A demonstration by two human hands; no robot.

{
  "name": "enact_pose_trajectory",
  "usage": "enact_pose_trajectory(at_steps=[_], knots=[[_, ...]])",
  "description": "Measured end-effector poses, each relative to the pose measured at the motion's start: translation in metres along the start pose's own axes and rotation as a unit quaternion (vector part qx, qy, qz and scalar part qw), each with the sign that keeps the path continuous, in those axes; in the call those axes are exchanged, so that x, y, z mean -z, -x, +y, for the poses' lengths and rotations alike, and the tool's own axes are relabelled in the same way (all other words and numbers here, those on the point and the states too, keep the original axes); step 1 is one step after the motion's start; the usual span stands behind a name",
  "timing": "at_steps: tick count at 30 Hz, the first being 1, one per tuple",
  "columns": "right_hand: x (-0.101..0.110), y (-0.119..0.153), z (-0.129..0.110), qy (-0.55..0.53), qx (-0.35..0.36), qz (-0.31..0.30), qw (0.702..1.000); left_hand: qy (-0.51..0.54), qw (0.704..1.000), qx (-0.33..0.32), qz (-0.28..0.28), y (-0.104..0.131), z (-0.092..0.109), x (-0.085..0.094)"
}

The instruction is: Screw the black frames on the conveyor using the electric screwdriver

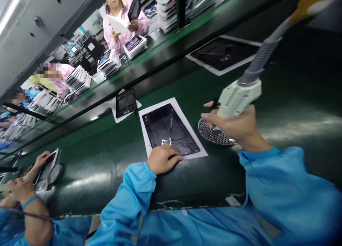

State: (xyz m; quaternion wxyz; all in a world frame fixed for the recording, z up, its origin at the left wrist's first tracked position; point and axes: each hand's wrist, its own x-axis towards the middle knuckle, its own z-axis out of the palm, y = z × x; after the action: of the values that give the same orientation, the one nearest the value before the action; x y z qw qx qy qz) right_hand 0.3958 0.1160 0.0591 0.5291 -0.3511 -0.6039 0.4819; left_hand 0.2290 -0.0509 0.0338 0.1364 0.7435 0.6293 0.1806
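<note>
A black tablet housing lies on a white sheet on the green belt in front of me, with small metal parts at its lower left. My left hand is on the near edge of the housing, fingers bent over it; some fingertips are hidden. To the right, my right hand is wrapped around a pale handheld tool hanging from a grey ribbed hose. Below that hand is a round metal plate full of holes. I cannot tell whether the tool touches this plate.
Another housing lies farther left, and a larger one at the back right. A co-worker's hands are busy at far left. Behind a green ledge, people in pink stand near stacks of sheets.
</note>
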Motion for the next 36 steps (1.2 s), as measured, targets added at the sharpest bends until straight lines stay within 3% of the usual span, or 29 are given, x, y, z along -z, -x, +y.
enact_pose_trajectory(at_steps=[2,4,8,12,19,25,31,36], knots=[[0.001,0.000,-0.005,0.003,-0.002,-0.002,1.000,0.011,1.000,0.018,0.008,-0.018,0.010,0.006],[0.003,0.000,-0.010,0.002,-0.015,-0.004,1.000,0.000,0.998,0.027,0.050,-0.043,0.021,0.006],[0.005,-0.004,-0.014,-0.021,-0.046,-0.029,0.998,-0.015,0.992,0.051,0.114,-0.091,0.042,-0.012],[0.006,-0.007,-0.018,-0.041,-0.057,-0.041,0.997,-0.002,0.992,0.074,0.103,-0.113,0.052,-0.031],[0.010,-0.008,-0.022,-0.064,-0.045,-0.028,0.997,0.024,0.993,0.070,0.095,-0.112,0.051,-0.039],[0.011,-0.012,-0.015,-0.031,-0.042,-0.009,0.999,0.018,0.995,0.062,0.080,-0.102,0.051,-0.028],[0.009,-0.016,-0.010,-0.020,-0.026,-0.003,0.999,0.012,0.995,0.054,0.082,-0.077,0.019,0.015],[0.009,-0.016,-0.007,-0.013,-0.029,-0.003,0.999,-0.014,0.988,0.150,-0.012,-0.051,-0.020,0.055]])
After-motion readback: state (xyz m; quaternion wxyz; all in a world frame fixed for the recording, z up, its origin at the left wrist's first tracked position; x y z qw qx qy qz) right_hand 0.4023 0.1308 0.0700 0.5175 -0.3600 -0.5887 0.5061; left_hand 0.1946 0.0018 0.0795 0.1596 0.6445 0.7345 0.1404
